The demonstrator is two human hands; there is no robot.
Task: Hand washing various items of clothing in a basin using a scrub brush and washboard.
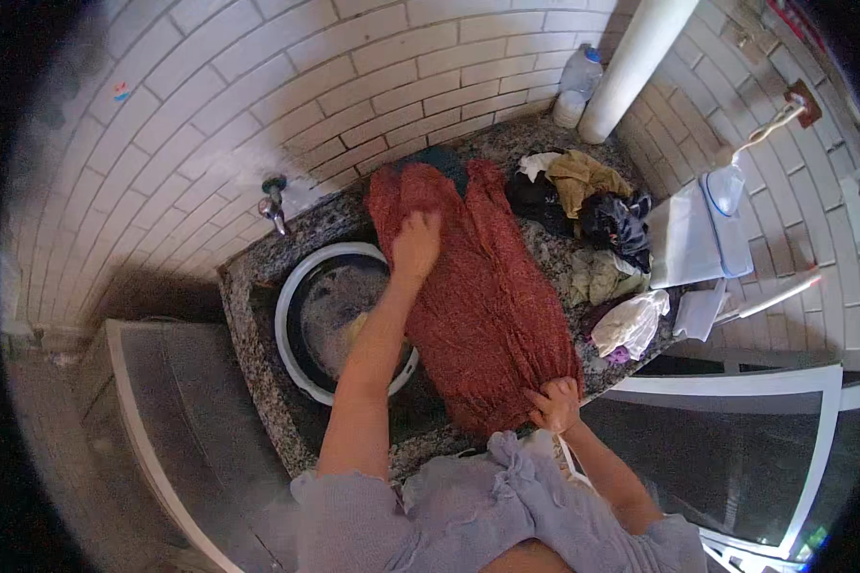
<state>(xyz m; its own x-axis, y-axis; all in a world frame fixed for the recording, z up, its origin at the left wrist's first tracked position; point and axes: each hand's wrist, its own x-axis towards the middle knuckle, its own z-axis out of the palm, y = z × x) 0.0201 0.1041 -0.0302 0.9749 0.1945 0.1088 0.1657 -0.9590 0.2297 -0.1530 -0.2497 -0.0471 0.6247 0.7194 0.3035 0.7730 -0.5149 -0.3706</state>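
A wet-looking red garment (473, 308) lies spread over the speckled stone counter and the right part of its sink. My left hand (417, 242) presses on the upper part of the cloth, its fingers curled; whether it holds a brush or soap cannot be told. At the near right edge, my right hand (555, 405) grips a bunched corner of the garment. Left of the cloth, a round basin (287, 315) with a pale rim sits in the sink, holding dark, foamy water. Something yellowish in it is partly hidden behind my left forearm.
A metal tap (272, 208) juts from the brick-patterned wall. Crumpled clothes (595, 186) lie on the counter at right, with a white cloth (631, 326) nearer me. Behind stand a plastic bottle (575, 86) and a white pipe (638, 68). A clear plastic container (699, 229) stands against the right wall.
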